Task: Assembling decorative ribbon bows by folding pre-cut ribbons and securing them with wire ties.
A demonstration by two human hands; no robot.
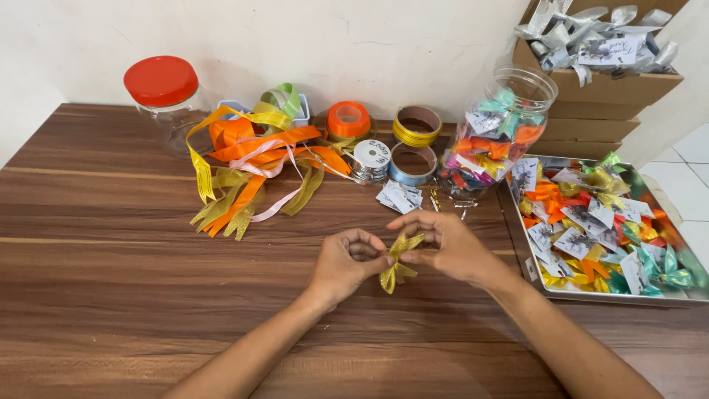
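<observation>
Far left I see a jar [171, 103] with a red lid standing at the back of the wooden table [111, 281], and just right of it a loose heap of ribbon strips [251, 162], orange, gold and pale pink, spilling toward me. Behind the heap sit some spools [384, 140]: an orange one, a gold one, a silver one and a blue one, close together. Now the middle, where I'm working: my left hand [348, 262] is curled narrow, fingertips pinched on the gold bow [396, 262], and my right hand [450, 247] pinches it from the other side, fingers bent over its top. The bow hangs between both hands, just above the table, near its centre. Behind my right hand lie a few small white cards [400, 197]. Further right an open clear jar [498, 133] leans, stuffed with coloured bows and cards. At the right edge a metal tray [532, 270] holds more bows with cards, and behind it stacked cardboard boxes [591, 111] carry silver bows [591, 29] on top.
</observation>
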